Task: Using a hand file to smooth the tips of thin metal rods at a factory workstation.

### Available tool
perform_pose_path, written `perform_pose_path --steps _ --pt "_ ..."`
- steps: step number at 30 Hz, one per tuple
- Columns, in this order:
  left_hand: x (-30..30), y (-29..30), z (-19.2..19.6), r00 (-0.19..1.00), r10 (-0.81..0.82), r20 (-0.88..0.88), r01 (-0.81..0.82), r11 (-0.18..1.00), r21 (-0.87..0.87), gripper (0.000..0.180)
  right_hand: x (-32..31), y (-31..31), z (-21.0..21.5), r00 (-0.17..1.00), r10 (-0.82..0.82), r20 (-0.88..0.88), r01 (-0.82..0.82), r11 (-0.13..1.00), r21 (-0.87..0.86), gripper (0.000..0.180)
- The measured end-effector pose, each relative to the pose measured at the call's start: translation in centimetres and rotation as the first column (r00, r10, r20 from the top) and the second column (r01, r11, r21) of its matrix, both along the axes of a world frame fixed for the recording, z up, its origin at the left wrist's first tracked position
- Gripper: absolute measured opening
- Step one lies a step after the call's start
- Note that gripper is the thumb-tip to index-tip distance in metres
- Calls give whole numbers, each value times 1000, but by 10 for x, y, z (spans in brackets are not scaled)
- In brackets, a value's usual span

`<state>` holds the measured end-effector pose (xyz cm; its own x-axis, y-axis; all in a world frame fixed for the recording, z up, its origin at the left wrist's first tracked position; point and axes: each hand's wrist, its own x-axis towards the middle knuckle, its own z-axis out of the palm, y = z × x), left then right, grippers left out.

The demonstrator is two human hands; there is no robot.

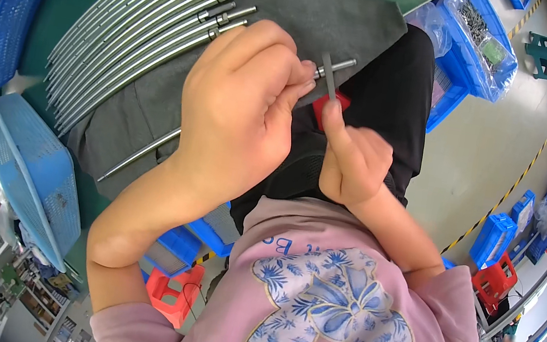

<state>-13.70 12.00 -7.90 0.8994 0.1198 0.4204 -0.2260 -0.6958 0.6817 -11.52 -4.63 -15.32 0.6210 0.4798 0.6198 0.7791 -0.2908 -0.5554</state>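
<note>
Fingers of my left hand (241,106) clamp the steel rod (150,145) mid-frame, steadying its tip while my right hand (352,162) pinches what looks like a red-handled tool (333,95) against it.

Silver rods (146,31) on grey cloth (325,16); blue crates (33,170).

Bare hands and forearms, sleeves pushed up near the elbows; pink top (310,304) printed with a blue-and-white floral bow; black trousers (391,96).
</note>
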Motion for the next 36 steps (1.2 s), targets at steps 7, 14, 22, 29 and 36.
perform_pose_path --steps 7,14,22,29,36 --pt "-1 1 3 1000 -2 -12 2 1000 5 17 -6 -3 -5 999 35 18 -36 998 57 57" --pt "0 2 3 999 4 -34 -5 999 -36 17 -4 -13 -8 998 68 4 -68 998 11 56" --pt "-1 0 4 1000 1 -22 -2 999 -33 17 1 -12 16 994 90 -68 -90 996 -9 56" --pt "-2 -1 4 1000 9 -19 -9 1000 -29 16 7 -6 43 970 111 -217 -107 994 28 57" --pt "-3 0 4 999 11 -32 -10 1000 24 17 11 8 51 980 43 -192 -56 996 -63 58"
